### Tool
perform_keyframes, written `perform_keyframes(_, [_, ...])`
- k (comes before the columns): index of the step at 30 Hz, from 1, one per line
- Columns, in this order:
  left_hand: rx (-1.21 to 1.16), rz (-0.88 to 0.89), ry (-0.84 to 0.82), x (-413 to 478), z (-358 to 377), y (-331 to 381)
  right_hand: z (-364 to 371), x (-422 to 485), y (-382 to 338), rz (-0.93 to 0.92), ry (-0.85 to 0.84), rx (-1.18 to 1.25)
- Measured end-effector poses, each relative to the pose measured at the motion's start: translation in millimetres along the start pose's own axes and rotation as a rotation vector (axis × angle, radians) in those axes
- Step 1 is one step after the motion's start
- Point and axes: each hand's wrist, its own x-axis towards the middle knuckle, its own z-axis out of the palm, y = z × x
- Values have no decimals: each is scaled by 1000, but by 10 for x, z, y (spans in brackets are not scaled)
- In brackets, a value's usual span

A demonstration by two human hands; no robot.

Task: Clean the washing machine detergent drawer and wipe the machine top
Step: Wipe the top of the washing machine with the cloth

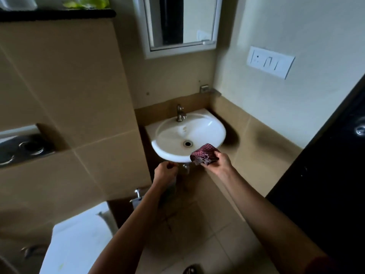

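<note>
My two bare forearms reached up from the bottom edge, the left forearm and the right forearm, with a dark red sleeve at the bottom right corner.

My right hand pinched a crumpled maroon checked cloth. Fingers and thumb were closed on its near side. The cloth hung over the front right edge of a white basin, partly above the bowl.

My left hand was just below the basin's front edge, fingers curled inward. A blurred grey-green shape showed under that wrist. I could not tell what it was, nor whether the hand held it.

The basin was fixed in the corner of a beige tiled wall. A metal tap stood at its back edge and a round drain sat in the bottom of the bowl.

Above the basin hung a white-framed mirror. A white switch plate was on the wall to the right, and a dark door with a metal knob filled the right edge.

A white toilet cistern sat at the lower left. A metal flush plate was set in the wall above it, near the left edge.
</note>
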Motion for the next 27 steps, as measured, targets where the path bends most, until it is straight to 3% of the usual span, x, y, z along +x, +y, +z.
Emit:
perform_keyframes(14, [-89,6,-100,1750,465,706,858,1495,-1436,-89,50,58])
perform_keyframes(27, [-138,-178,79,2817,867,913,1613,3184,-2623,-98,30,105])
